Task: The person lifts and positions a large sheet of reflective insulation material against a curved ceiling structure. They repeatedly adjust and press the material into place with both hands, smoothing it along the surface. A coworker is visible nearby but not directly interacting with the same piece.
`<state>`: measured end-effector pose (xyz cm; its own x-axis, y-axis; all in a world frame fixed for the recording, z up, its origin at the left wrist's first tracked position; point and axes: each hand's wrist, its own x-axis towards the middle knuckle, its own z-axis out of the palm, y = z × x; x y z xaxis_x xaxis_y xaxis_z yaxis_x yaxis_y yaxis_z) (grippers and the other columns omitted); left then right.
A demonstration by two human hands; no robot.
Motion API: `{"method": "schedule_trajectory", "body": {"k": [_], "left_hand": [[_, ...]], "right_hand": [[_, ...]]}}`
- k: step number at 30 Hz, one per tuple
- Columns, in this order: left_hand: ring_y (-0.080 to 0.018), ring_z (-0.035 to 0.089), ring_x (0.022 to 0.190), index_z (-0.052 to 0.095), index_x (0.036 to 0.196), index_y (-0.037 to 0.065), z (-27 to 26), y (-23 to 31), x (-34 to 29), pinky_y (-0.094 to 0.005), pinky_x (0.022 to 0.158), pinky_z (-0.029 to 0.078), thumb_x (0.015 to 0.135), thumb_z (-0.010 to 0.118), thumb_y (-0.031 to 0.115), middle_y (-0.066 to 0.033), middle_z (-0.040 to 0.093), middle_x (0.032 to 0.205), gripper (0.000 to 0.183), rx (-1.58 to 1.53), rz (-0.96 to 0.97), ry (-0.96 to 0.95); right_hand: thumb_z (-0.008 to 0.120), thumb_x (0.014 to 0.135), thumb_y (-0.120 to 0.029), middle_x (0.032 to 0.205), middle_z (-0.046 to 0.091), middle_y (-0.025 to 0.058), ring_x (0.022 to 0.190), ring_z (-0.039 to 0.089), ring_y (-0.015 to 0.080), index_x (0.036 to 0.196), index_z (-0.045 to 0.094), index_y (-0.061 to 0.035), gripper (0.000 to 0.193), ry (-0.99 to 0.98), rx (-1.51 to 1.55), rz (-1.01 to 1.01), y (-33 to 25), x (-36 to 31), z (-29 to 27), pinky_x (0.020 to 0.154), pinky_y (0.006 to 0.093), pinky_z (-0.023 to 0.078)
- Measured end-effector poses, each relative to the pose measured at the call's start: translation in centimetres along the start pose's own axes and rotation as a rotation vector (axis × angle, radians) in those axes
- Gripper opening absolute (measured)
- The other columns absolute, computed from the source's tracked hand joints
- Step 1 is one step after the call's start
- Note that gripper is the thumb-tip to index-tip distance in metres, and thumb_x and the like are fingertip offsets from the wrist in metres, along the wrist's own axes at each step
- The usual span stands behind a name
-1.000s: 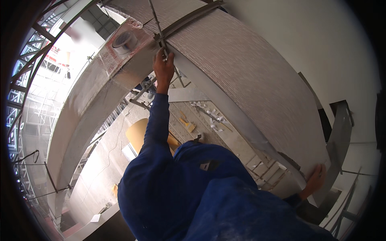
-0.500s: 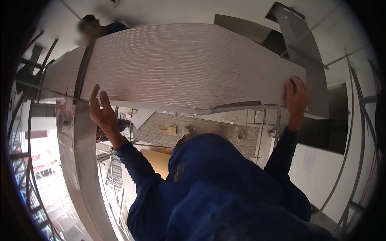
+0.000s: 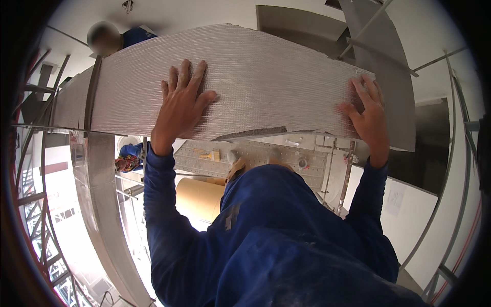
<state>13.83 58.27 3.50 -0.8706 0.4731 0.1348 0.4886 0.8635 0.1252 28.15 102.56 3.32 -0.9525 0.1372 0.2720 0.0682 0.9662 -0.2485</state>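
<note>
Nearest is the wearer's blue clothing (image 3: pixel 286 225), its bulk hiding the middle of what lies below. Two bare hands reach up from it, both spread and holding nothing in a grip. The left hand (image 3: pixel 181 110) lies palm down, fingers fanned, on one long foil-faced panel (image 3: pixel 271 82), left of its middle; the right hand (image 3: pixel 367 113) rests at the panel's right end, fingers apart and slightly bent.

The panel spans the view in front of the wearer, with one dark tear (image 3: pixel 250 134) along its near edge between the hands. One dark strip (image 3: pixel 95 92) crosses it toward the left. Below that end, one foil-covered duct (image 3: pixel 105 174) runs down toward the lower edge, one roll of tape (image 3: pixel 77 153) against its upper part.

Farther down is one perforated platform (image 3: pixel 314 176), partly blocked by the left forearm, with one yellow-handled brush (image 3: pixel 210 155) and one small round container (image 3: pixel 303 163); one large tan roll (image 3: pixel 199 198) lies just beside it. Beyond the panel, at upper left, is one co-worker (image 3: pixel 139 36) in blue; at upper right hangs one grey sheet (image 3: pixel 386 66).

Half a second ago the left hand was raised near the strip; now it is farther right, flat on the foil. The right hand's fingers, curled then, are now spread.
</note>
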Motion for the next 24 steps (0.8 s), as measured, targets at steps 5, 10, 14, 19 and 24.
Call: {"method": "schedule_trajectory", "body": {"k": [5,10,14,19,24], "left_hand": [[-0.0552,0.020,0.158,0.030,0.169,0.023,0.7,0.7,3.3,-0.0711,0.125,0.020,0.105,0.044,0.068,-0.0232,0.026,0.174,0.079,0.095,0.061,-0.051],[-0.0530,0.021,0.158,0.031,0.168,0.014,2.7,0.0,8.7,-0.0698,0.125,0.020,0.108,0.039,0.065,-0.0235,0.027,0.173,0.079,0.067,0.126,0.071],[-0.0503,0.030,0.156,0.036,0.162,0.003,4.0,-0.6,13.6,-0.0682,0.125,0.023,0.110,0.034,0.063,-0.0260,0.038,0.167,0.080,0.056,0.178,0.136],[-0.0399,0.061,0.129,0.065,0.132,-0.001,2.7,-0.3,17.2,-0.0599,0.114,0.042,0.113,0.041,0.047,-0.0228,0.069,0.133,0.057,0.048,0.247,0.002],[-0.0347,0.072,0.102,0.076,0.109,0.001,2.7,0.4,18.6,-0.0496,0.097,0.052,0.111,0.047,0.035,-0.0194,0.076,0.107,0.044,-0.089,0.291,0.116]], "right_hand": [[0.081,0.088,-0.047,0.169,0.040,0.0169,0.159,0.026,0.0435,0.153,0.059,-0.0132,0.076,-0.046,0.064,-0.002,1.4,0.7,0.6,0.127,0.0555,0.030],[0.081,0.089,-0.043,0.171,0.037,0.0161,0.160,0.025,0.0424,0.156,0.056,-0.0149,0.076,-0.052,0.080,-0.013,1.5,0.6,0.8,0.128,0.0550,0.028],[0.081,0.089,-0.039,0.172,0.036,0.0140,0.161,0.025,0.0414,0.157,0.055,-0.0152,0.077,-0.077,0.094,0.019,1.4,0.5,0.5,0.129,0.0550,0.027],[0.078,0.087,-0.029,0.172,0.037,0.0118,0.161,0.025,0.0396,0.158,0.054,-0.0158,0.076,-0.080,0.126,0.038,1.2,0.9,0.5,0.129,0.0548,0.027],[0.076,0.086,-0.031,0.172,0.038,0.0111,0.161,0.025,0.0386,0.158,0.054,-0.0159,0.077,-0.071,0.137,0.026,1.4,1.0,0.6,0.130,0.0552,0.025]]}}
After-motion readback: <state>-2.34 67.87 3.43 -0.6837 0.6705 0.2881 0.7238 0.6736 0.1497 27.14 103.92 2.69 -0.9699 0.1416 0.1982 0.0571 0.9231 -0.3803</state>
